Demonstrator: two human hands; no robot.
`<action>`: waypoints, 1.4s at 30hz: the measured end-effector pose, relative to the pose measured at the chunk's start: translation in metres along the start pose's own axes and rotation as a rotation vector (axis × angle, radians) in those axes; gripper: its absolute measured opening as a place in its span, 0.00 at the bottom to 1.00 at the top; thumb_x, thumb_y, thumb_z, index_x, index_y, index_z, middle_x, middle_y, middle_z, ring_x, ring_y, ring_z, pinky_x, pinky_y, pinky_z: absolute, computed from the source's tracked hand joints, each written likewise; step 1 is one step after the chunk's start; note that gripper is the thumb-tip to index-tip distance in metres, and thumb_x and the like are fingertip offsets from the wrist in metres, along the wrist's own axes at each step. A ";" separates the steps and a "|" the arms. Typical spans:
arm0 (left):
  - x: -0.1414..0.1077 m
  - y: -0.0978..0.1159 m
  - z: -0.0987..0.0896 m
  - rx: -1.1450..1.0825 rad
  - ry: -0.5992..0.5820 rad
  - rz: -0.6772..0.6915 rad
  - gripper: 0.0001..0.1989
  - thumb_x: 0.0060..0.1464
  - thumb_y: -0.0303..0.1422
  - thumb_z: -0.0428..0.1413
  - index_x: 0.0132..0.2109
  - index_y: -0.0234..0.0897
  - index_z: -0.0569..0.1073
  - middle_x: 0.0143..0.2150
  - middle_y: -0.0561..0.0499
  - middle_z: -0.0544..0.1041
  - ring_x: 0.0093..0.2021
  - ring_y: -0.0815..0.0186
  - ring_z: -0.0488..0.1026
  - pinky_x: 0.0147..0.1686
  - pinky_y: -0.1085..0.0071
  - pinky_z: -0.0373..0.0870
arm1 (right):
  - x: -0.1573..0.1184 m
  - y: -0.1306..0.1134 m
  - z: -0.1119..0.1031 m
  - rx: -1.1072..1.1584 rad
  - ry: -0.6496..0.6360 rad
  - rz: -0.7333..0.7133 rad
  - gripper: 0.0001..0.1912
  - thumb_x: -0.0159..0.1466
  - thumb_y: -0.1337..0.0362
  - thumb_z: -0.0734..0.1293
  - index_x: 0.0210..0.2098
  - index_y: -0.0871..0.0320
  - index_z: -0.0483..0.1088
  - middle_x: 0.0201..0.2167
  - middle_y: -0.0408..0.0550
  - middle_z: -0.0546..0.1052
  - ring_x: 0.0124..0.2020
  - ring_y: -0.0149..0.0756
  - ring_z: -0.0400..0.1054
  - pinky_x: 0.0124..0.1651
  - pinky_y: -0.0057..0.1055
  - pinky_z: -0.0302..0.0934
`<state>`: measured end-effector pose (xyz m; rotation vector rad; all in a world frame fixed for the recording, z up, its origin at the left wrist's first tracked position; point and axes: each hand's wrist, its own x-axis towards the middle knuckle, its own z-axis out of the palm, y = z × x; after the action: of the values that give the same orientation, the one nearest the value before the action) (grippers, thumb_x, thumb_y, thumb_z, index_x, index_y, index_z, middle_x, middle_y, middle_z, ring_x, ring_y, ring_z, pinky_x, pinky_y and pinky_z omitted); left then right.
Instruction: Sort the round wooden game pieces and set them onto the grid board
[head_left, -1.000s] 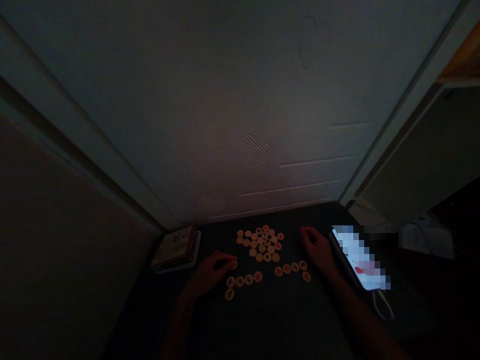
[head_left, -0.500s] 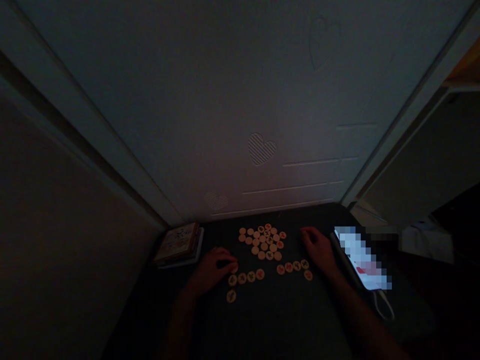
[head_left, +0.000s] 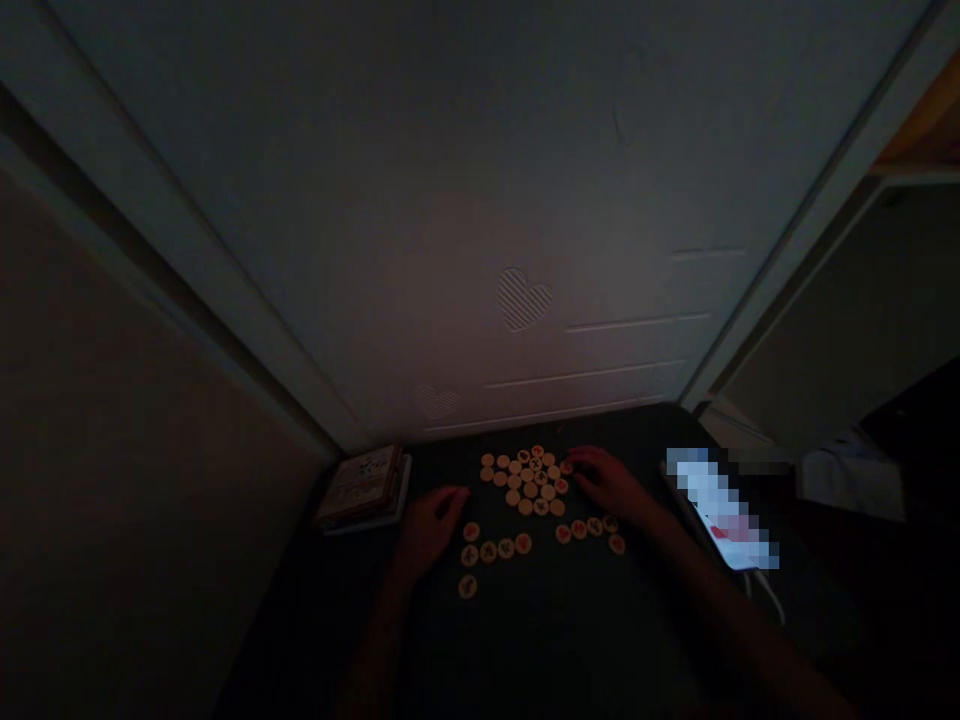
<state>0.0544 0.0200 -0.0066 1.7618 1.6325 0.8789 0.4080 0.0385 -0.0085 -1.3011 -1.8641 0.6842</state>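
Note:
Several round wooden pieces lie in a cluster on the dark table, some blank, some with red or black marks. At the cluster's right edge my right hand touches a red-marked piece with its fingertips. My left hand rests left of the cluster, fingers closed together; whether anything is in them is hidden. Just below it sits a red-marked piece, above a left row of pieces with one more piece underneath. A right row has a single piece below its end.
A stack of boxes or books stands at the table's left back. To the right lies a lit phone with a white cable. Behind the table rises a pale panel with embossed hearts.
My right hand has moved left to the cluster's edge piece. My left hand has drawn up and away from the red-marked piece above the left row, which now shows fully.

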 end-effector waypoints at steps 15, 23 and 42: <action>-0.001 0.003 -0.002 -0.017 0.005 0.003 0.17 0.57 0.47 0.55 0.41 0.42 0.82 0.39 0.49 0.85 0.41 0.55 0.80 0.44 0.62 0.75 | -0.022 0.001 -0.014 -0.003 0.054 0.180 0.18 0.65 0.50 0.66 0.46 0.54 0.77 0.38 0.48 0.81 0.36 0.39 0.74 0.39 0.34 0.70; 0.001 -0.001 0.000 -0.001 0.000 -0.004 0.17 0.58 0.47 0.53 0.42 0.42 0.82 0.39 0.49 0.85 0.40 0.56 0.81 0.42 0.63 0.75 | -0.068 -0.007 -0.029 0.010 0.081 0.275 0.16 0.64 0.49 0.68 0.44 0.51 0.78 0.39 0.48 0.82 0.38 0.42 0.76 0.41 0.37 0.71; 0.001 -0.003 0.000 0.016 0.004 0.006 0.18 0.59 0.48 0.53 0.41 0.42 0.82 0.37 0.49 0.84 0.39 0.56 0.81 0.41 0.63 0.76 | -0.072 0.000 -0.024 -0.021 0.070 0.147 0.14 0.66 0.51 0.67 0.43 0.51 0.78 0.44 0.51 0.79 0.45 0.45 0.74 0.50 0.42 0.69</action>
<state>0.0528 0.0212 -0.0086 1.7783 1.6422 0.8753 0.4421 -0.0292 -0.0146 -1.4680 -1.7368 0.6874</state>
